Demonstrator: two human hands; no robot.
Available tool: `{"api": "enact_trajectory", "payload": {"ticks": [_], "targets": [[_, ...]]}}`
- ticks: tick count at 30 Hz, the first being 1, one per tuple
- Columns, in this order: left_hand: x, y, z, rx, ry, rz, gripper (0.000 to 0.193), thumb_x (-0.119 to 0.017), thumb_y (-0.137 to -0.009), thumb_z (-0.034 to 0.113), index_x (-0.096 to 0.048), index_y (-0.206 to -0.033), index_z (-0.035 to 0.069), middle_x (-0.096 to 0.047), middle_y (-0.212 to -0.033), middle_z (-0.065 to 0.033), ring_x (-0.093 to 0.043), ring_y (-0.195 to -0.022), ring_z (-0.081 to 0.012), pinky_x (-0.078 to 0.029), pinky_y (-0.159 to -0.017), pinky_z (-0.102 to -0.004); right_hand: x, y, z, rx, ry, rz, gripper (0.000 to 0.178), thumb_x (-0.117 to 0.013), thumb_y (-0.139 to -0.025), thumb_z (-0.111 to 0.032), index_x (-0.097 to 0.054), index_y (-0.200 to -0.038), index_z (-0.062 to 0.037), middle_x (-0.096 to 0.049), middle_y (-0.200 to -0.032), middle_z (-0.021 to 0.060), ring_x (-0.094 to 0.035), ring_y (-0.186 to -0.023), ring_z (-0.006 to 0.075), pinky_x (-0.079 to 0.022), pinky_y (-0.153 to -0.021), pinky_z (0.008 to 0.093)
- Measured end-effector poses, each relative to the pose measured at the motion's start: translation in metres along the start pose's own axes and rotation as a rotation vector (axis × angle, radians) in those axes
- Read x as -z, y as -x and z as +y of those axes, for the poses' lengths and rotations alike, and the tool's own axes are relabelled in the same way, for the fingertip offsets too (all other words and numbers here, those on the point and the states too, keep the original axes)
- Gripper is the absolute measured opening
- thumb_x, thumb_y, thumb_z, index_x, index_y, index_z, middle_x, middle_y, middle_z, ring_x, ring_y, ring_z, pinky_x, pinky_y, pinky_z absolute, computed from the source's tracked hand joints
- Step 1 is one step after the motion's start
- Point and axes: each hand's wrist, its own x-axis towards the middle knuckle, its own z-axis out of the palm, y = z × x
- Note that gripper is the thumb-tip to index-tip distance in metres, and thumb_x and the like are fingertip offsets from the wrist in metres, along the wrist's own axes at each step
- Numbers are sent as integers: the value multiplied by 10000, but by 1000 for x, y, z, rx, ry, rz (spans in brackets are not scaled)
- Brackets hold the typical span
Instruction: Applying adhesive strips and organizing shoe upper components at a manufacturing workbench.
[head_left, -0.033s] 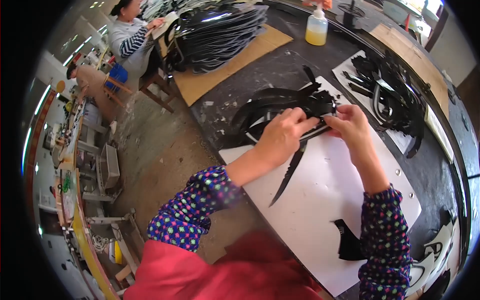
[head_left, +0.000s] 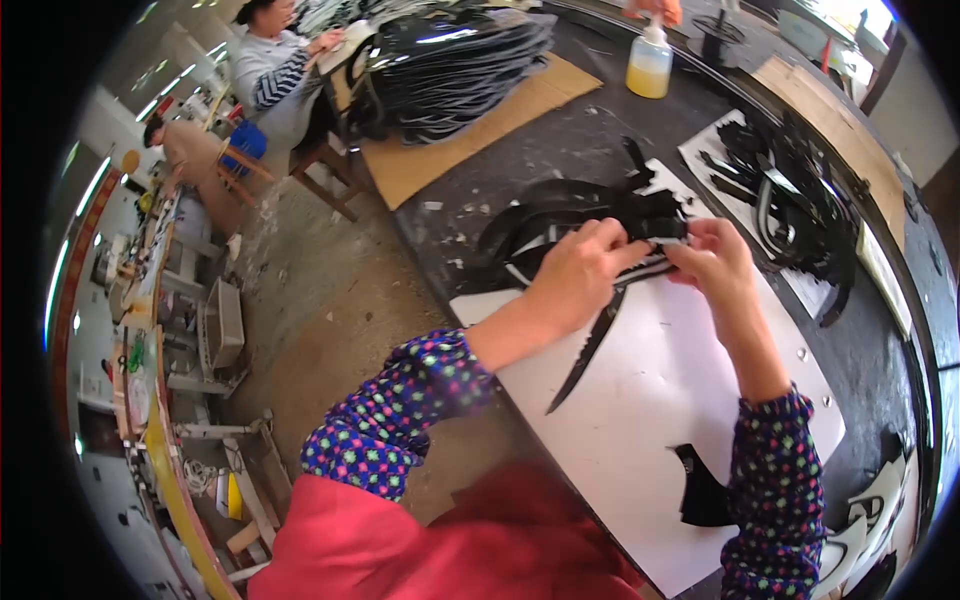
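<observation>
Both my hands work over a pile of thin black strips [head_left: 545, 205] at the far end of a white board [head_left: 650, 400]. The fingers of my left hand [head_left: 580, 275] are curled together on a black strip with a pale edge [head_left: 655, 262]. Close by on the right, my right hand [head_left: 720, 262] pinches the end of the same strip between thumb and fingers. Its exact grip is partly hidden. A curved, notched black strip [head_left: 590, 355] sticks out of the pile below my left hand. Near my right sleeve lies a black curved piece [head_left: 702, 492].
Behind the pile, a large stack of black pieces [head_left: 455, 85] rests on cardboard [head_left: 420, 175]. A bottle of yellow liquid [head_left: 650, 68] stands at the back, someone's hand [head_left: 655, 8] at its top. More black strips [head_left: 775, 195] lie right. A co-worker [head_left: 270, 75] sits far left.
The whole view has shifted slightly, so the table appears a little lower and further right. My right fingers have moved slightly at the strip's end; both hands remain at the pile.
</observation>
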Motion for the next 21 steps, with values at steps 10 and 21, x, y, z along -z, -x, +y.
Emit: {"api": "enact_trajectory", "payload": {"ticks": [10, 21], "targets": [[-5, 2, 32, -72, -35, 53, 312, -598, -830, 78, -699, -1125, 71, -608, -1077, -92, -561, -968, -250, -473, -833, -380, 87, 126, 19, 418, 166, 348, 137, -593, -918, 31, -552, -1040, -15, -515, -936, 11, -487, -846, 92, -410, -743, 225], [-16, 21, 102, -530, 85, -105, 255, -613, -801, 154, -691, -1039, 107, -680, -985, -28, -629, -923, -193, -486, -816, -347, 96, 220, 14, 308, 745, 188, 252, -657, -842, -11, -587, -1083, 0, -593, -1055, 174, -589, -961, 353, -480, -854, 388]]}}
